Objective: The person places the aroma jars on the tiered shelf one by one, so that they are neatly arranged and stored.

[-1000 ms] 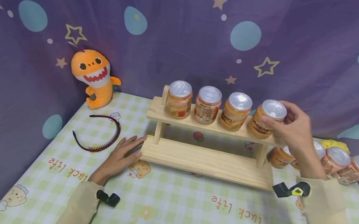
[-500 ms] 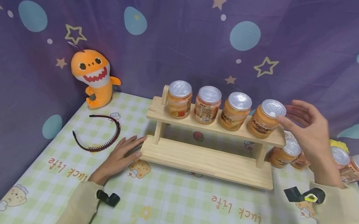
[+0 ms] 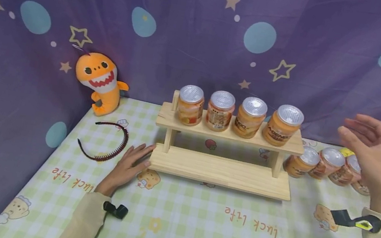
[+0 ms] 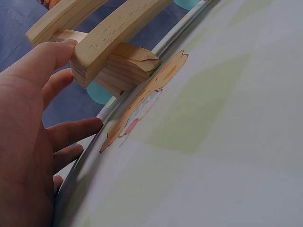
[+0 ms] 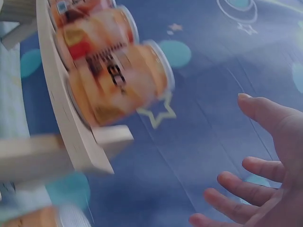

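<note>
A two-tier wooden shelf (image 3: 219, 170) stands on the table. Several orange cans with silver lids are lined up on its upper tier, the rightmost can (image 3: 281, 128) near that tier's right end. My left hand (image 3: 127, 166) touches the left end of the lower board with fingers extended; in the left wrist view its thumb (image 4: 61, 54) lies against the wood. My right hand (image 3: 379, 156) is in the air right of the shelf, holding nothing, its fingers loosely bent. Below and left of it, more cans (image 3: 330, 162) stand on the table in a row, the far-right one partly hidden by my wrist.
An orange plush shark (image 3: 101, 84) leans at the back left by the curtain (image 3: 198, 31). In front of it lies a dark toothed headband (image 3: 121, 145). A yellow item (image 3: 346, 152) sits behind the cans on the right. The checkered tablecloth (image 3: 180, 219) covers the table.
My right hand has let go of the rightmost can on the upper tier and moved away to the right. That can stays on the shelf. My left hand has not moved.
</note>
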`<state>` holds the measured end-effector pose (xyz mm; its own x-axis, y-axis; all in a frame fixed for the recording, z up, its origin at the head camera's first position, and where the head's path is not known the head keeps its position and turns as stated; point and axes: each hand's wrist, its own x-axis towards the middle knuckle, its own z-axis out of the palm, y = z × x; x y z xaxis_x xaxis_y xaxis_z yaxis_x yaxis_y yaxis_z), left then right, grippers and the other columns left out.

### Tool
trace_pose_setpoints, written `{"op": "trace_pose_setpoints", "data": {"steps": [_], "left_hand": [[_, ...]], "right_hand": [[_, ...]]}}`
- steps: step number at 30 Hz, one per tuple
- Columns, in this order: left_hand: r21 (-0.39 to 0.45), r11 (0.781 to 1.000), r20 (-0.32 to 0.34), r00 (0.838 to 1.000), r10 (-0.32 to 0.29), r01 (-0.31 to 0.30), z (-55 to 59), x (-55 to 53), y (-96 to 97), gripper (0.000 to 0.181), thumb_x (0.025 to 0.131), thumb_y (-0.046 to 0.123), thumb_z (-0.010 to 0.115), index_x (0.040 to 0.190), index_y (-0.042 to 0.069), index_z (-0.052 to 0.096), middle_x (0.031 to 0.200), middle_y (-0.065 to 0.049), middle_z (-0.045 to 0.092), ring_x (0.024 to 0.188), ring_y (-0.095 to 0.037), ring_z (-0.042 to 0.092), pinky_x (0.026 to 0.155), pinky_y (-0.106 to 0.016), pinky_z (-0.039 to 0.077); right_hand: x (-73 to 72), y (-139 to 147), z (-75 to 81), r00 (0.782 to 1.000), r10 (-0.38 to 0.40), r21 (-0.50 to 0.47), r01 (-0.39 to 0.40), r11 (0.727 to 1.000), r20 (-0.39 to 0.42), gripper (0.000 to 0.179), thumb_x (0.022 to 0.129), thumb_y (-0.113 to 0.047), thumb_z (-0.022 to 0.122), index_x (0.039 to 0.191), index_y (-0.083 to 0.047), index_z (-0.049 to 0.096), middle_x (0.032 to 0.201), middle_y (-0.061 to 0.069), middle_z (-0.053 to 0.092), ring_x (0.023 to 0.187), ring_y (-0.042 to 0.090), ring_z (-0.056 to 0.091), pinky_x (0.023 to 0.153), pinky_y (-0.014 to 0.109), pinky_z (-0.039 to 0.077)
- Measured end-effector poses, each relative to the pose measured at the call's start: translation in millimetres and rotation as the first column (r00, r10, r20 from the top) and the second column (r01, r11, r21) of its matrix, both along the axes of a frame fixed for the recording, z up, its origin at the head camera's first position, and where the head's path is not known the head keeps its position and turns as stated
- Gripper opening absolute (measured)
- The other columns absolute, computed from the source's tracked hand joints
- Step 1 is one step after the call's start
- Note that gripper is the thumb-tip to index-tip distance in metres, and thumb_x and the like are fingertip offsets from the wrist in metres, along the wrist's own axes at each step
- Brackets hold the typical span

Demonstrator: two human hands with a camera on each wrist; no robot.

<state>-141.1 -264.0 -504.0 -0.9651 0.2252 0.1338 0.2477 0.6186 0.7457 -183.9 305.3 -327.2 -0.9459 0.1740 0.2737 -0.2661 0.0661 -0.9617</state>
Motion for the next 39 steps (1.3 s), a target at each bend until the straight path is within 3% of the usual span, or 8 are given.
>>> {"op": "trace_pose_setpoints", "data": {"steps": [6,13,16,24,27,32,36,39], "left_hand": [[-0.001,1.000,-0.003,1.000,-0.003,0.003,0.6,0.1,0.4,0.054,0.101,0.026,0.058,0.153,0.021,0.044,0.158,-0.011,0.045,0.151,-0.042,0.029,0.126,-0.064,0.002],[-0.005,1.000,-0.004,1.000,0.000,0.000,0.2,0.5,0.0,0.054,0.101,0.026,0.058,0.153,0.020,0.044,0.158,-0.011,0.045,0.151,-0.043,0.029,0.126,-0.064,0.002],[-0.005,1.000,-0.003,1.000,0.002,-0.002,0.4,0.6,0.1,0.054,0.101,0.026,0.058,0.153,0.020,0.044,0.158,-0.011,0.045,0.151,-0.043,0.029,0.126,-0.064,0.002],[-0.003,1.000,0.008,1.000,0.009,-0.009,1.2,0.9,0.5,0.054,0.101,0.026,0.058,0.153,0.020,0.044,0.158,-0.011,0.044,0.151,-0.042,0.029,0.126,-0.063,0.002],[-0.002,1.000,0.009,1.000,0.011,-0.011,1.0,1.4,0.4,0.054,0.101,0.026,0.058,0.153,0.020,0.044,0.158,-0.011,0.045,0.151,-0.042,0.029,0.126,-0.063,0.001],[0.000,1.000,0.007,1.000,0.005,-0.005,0.8,1.8,0.3,0.054,0.101,0.026,0.058,0.153,0.021,0.044,0.158,-0.011,0.044,0.151,-0.042,0.029,0.126,-0.064,0.001],[0.006,1.000,0.010,1.000,0.003,-0.003,1.3,1.9,0.2,0.054,0.101,0.026,0.058,0.153,0.021,0.044,0.158,-0.011,0.044,0.151,-0.042,0.028,0.126,-0.064,0.001],[0.010,1.000,0.008,1.000,0.004,-0.004,1.3,1.8,0.2,0.054,0.101,0.026,0.058,0.153,0.021,0.044,0.158,-0.011,0.044,0.151,-0.042,0.028,0.126,-0.064,0.001]], "right_hand": [[6.6,32.6,-6.6,0.985,-0.170,0.085,0.167,0.982,0.031,0.047,0.091,-0.005,0.071,0.134,-0.019,0.057,0.106,-0.022,0.066,0.090,-0.010,0.065,0.068,0.002,0.053],[6.8,64.9,-19.1,0.971,-0.239,-0.198,0.239,0.951,0.026,0.038,0.088,0.002,0.072,0.120,-0.017,0.062,0.099,-0.013,0.070,0.086,-0.004,0.066,0.059,0.005,0.053],[6.1,79.7,-26.3,0.956,-0.286,-0.199,0.294,0.935,0.067,0.038,0.088,-0.001,0.074,0.119,-0.019,0.061,0.098,-0.015,0.069,0.085,-0.005,0.064,0.057,0.004,0.052],[-36.3,199.0,-115.9,0.943,-0.325,0.020,0.324,0.946,0.073,0.057,0.092,-0.010,0.071,0.143,-0.019,0.048,0.116,-0.019,0.063,0.108,-0.006,0.058,0.063,0.000,0.046],[-40.7,219.3,-132.2,0.944,-0.314,0.015,0.314,0.949,0.100,0.056,0.094,-0.010,0.069,0.143,-0.020,0.046,0.116,-0.020,0.062,0.109,-0.007,0.056,0.064,-0.001,0.044],[-30.4,210.0,-130.2,0.923,-0.365,0.108,0.354,0.929,0.121,0.044,0.095,-0.015,0.067,0.133,-0.027,0.049,0.105,-0.026,0.059,0.097,-0.012,0.053,0.064,-0.002,0.042],[-15.4,180.3,-113.5,0.866,-0.481,0.257,0.437,0.862,0.139,0.036,0.096,-0.020,0.066,0.124,-0.033,0.049,0.096,-0.032,0.054,0.091,-0.017,0.050,0.071,-0.003,0.040],[-7.3,158.8,-102.3,0.810,-0.546,0.253,0.494,0.832,0.213,0.033,0.095,-0.021,0.066,0.117,-0.039,0.048,0.097,-0.034,0.050,0.097,-0.018,0.048,0.086,-0.005,0.038]]}}
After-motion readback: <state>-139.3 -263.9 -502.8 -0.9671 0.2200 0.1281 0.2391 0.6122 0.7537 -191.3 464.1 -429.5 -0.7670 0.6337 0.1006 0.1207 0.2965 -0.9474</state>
